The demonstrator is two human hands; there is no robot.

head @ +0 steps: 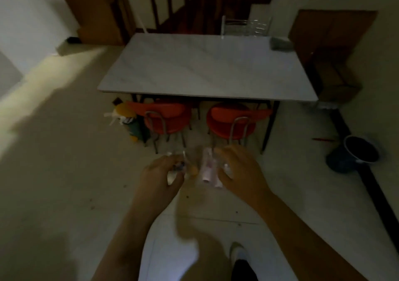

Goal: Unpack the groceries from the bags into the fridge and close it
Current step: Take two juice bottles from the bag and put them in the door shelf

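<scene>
A clear plastic bag [195, 157] hangs between my hands above the pale floor, blurred by motion. Inside it I make out a pink-white packet [208, 169] and something small and orange [192, 171]. My left hand [160, 172] grips the bag's left side with curled fingers. My right hand [239, 169] grips its right side. A second bag of groceries [129, 122], green, yellow and white, lies on the floor beside the left red chair. No fridge is in view.
A grey marble-look table [207, 66] stands ahead with two red chairs [166, 118] tucked under its near edge. A dark blue bucket [354, 154] sits on the floor at right. Brown cardboard boxes [330, 49] stand behind the table's right end.
</scene>
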